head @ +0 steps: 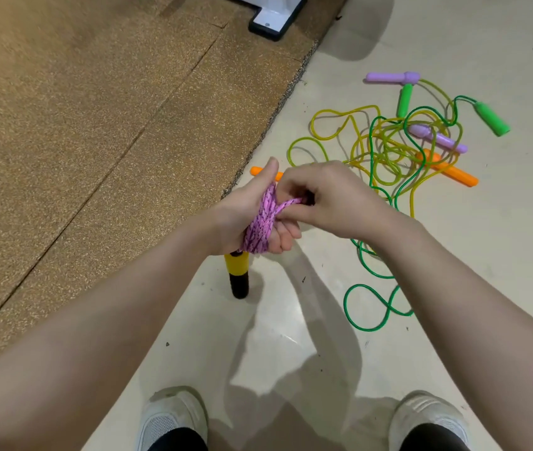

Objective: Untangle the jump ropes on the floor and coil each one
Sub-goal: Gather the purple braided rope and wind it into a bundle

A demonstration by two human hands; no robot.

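Pink braided rope (260, 224) coiled around left hand (252, 216), right hand (327, 196) fingers pinching its strand; tangled ropes (388, 151) on floor (291, 336) at two o'clock.

No text, label, brand or number can be read anywhere in the head view. The jump-rope handles, the shoes and the white base at the top edge show only plain surfaces.

floor (291, 336): pale, glossy | on it: tangled jump ropes (398, 148) | cork mat (95, 109)
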